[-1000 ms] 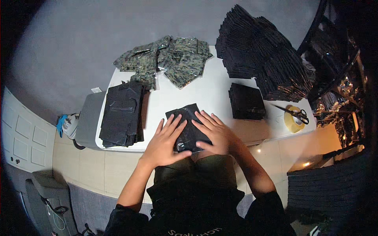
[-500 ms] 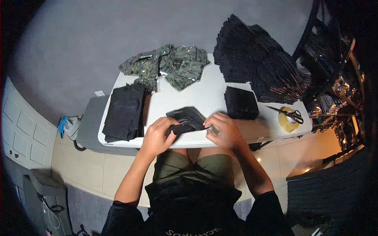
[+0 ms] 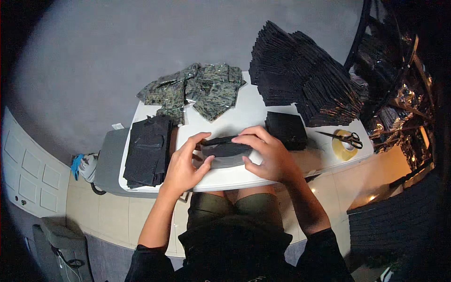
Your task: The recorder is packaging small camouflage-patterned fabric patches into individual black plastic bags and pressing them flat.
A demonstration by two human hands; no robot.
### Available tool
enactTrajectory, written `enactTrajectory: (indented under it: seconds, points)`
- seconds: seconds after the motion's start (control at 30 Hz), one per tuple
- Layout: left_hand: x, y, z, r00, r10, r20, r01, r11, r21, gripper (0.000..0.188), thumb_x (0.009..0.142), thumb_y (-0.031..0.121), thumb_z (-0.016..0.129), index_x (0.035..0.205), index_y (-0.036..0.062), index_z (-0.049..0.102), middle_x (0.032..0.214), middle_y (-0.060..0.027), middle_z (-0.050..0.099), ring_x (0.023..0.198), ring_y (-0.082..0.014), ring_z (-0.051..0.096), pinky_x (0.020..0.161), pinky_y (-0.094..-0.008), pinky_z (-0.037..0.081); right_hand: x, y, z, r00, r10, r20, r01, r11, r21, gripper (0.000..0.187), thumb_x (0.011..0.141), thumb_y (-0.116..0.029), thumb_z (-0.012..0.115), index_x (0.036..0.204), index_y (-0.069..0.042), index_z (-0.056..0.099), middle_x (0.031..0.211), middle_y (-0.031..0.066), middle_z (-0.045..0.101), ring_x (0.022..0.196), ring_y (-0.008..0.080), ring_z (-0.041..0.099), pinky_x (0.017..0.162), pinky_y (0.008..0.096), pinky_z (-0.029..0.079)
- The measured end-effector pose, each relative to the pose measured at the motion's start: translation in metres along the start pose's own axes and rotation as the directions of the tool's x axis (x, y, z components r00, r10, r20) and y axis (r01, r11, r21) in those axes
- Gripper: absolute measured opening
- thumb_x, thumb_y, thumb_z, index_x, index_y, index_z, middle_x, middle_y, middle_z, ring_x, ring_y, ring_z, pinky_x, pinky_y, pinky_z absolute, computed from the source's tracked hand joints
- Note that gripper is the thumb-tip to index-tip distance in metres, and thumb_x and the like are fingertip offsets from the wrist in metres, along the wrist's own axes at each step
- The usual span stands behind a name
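A small folded piece of black cloth (image 3: 224,149) lies near the front edge of the white table, between my hands. Along its near side runs a greyer, thinner-looking strip. My left hand (image 3: 185,162) curls around the cloth's left end, its index finger at the far edge and its thumb at the near side. At the opposite end, my right hand (image 3: 268,154) holds it with curved fingers on the far edge and the thumb lower down. The fingers partly hide both ends of the cloth.
Black cloth stacks stand left (image 3: 148,150), right (image 3: 286,130) and far right, where a big pile (image 3: 305,77) fans out. Camouflage garments in clear plastic (image 3: 197,89) lie at the back of the white table (image 3: 235,182). Scissors (image 3: 350,138) rest on a tape roll (image 3: 344,149).
The loose black cloth now lies flatter, in a narrower folded band. My right hand has turned from pinching its corner to spanning its right end; my left fingers have spread wider.
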State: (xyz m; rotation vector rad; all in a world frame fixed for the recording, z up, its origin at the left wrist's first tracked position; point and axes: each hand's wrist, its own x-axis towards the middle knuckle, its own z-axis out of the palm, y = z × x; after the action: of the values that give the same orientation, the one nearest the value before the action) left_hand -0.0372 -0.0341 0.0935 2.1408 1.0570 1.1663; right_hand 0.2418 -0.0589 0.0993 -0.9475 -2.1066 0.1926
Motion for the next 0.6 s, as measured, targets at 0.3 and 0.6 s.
enactTrajectory:
  seconds: [0.3, 0.6]
  points:
    - [0.011, 0.025, -0.021, 0.943, 0.278, 0.183, -0.320, 0.907, 0.275, 0.041, 0.090, 0.006, 0.081, 0.130, 0.0146, 0.076, 0.129, -0.0085, 0.069, 0.106, -0.0339, 0.076, 0.083, -0.0470, 0.065, 0.018, -0.024, -0.006, 0.993, 0.093, 0.078, -0.098, 0.994, 0.055, 0.036, 0.087, -0.006, 0.088, 0.120, -0.006, 0.075, 0.124, 0.0124, 0.068, 0.112, 0.0304, 0.073, 0.094, 0.0400, 0.060]
    - [0.029, 0.027, -0.026, 0.935, 0.237, 0.263, -0.300, 0.924, 0.236, 0.020, 0.094, 0.014, 0.082, 0.110, 0.0020, 0.078, 0.128, -0.0138, 0.072, 0.108, -0.0361, 0.075, 0.093, -0.0463, 0.061, 0.034, -0.017, -0.011, 0.994, 0.038, 0.099, -0.042, 0.999, 0.034, 0.014, 0.094, -0.009, 0.085, 0.103, -0.002, 0.076, 0.128, 0.0135, 0.068, 0.122, 0.0297, 0.070, 0.101, 0.0406, 0.057]
